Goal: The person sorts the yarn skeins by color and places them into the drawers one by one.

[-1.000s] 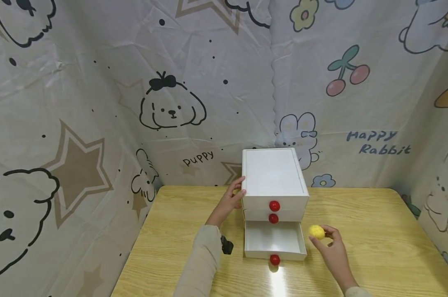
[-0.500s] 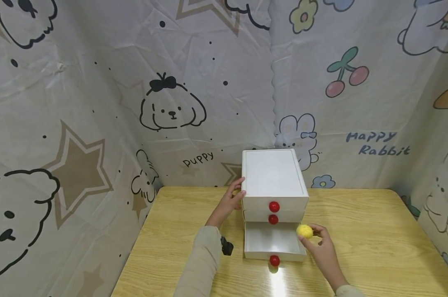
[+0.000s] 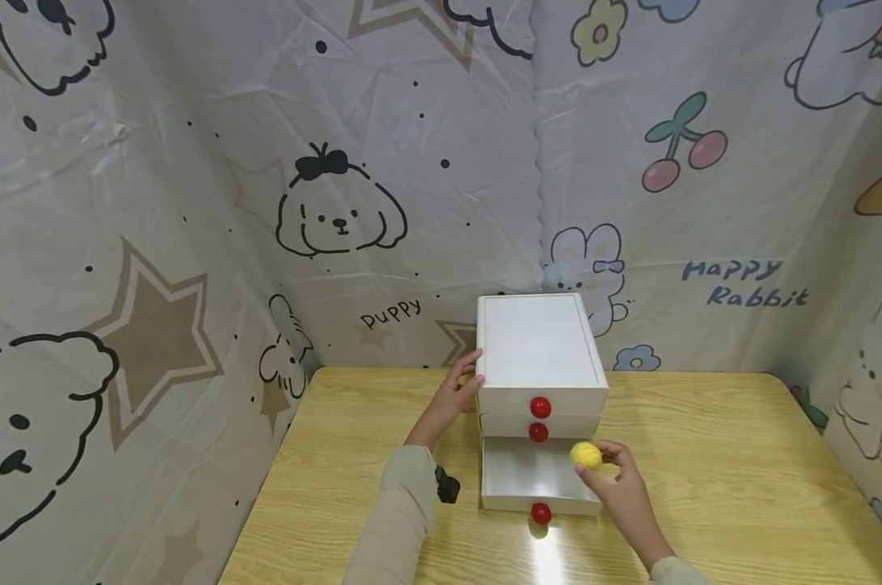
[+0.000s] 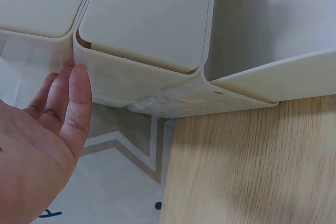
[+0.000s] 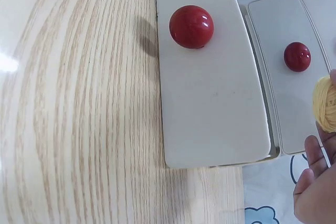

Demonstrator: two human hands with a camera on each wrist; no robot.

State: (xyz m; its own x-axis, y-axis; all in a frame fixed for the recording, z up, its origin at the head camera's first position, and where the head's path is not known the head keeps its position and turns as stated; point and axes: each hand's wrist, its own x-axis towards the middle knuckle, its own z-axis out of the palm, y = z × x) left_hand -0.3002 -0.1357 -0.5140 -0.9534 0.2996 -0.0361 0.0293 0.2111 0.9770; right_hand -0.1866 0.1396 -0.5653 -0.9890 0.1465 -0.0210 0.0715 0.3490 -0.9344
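Observation:
A white three-drawer cabinet with red knobs stands at the back of the wooden table. Its bottom drawer is pulled out, red knob at the front. My left hand rests with straight fingers against the cabinet's left side; its fingers touch the cabinet wall in the left wrist view. My right hand pinches a small yellow ball over the drawer's right edge. The right wrist view shows the ball, the drawer front and its knob.
Printed cartoon cloth walls close in the table on the left, back and right. A black wrist-camera mount sits on my left forearm. Bare wood lies to the right of the cabinet and along the front edge.
My right hand has carried the yellow ball leftward, from beside the open drawer to over its right edge. The left hand and the cabinet have stayed put.

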